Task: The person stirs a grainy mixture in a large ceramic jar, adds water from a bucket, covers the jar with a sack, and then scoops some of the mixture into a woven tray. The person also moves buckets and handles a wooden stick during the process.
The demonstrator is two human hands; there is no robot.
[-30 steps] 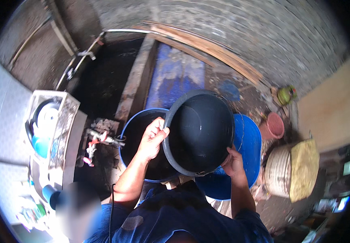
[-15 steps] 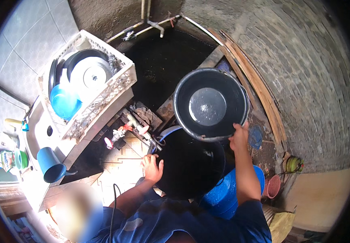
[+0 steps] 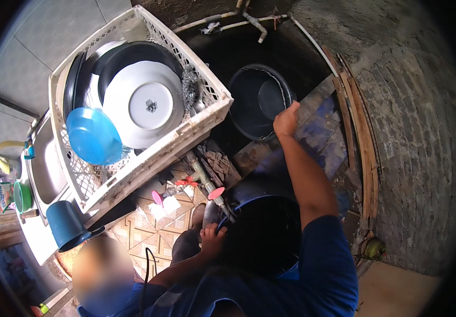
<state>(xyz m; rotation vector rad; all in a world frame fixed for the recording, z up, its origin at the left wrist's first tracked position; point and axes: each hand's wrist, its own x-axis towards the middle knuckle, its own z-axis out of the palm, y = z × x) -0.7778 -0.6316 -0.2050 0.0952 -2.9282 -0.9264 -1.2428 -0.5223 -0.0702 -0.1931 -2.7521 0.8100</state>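
Observation:
My right hand [image 3: 287,120] is closed on the rim of a black round basin [image 3: 246,119]. Held out at arm's length, the basin tilts over the dark recess [image 3: 302,58] beyond the ledge. My left hand [image 3: 213,239] lies at the left rim of a large dark bucket [image 3: 259,232] in front of me, its fingers curled over the edge. The inside of this bucket is too dark to make out. A pipe with a pink-handled tap [image 3: 216,193] ends beside its rim.
To the left, a white plastic crate [image 3: 215,105] holds a white plate [image 3: 143,105], a blue bowl [image 3: 93,136] and dark pans. A blue jug [image 3: 65,226] stands by the sink [image 3: 48,164]. Wooden planks [image 3: 362,142] lean along the brick wall. Another person [image 3: 103,274] is at lower left.
My right hand has carried the basin forward and left, from above the bucket to over the dark recess. My left hand stays at the bucket's rim. The view has shifted, bringing the crate closer.

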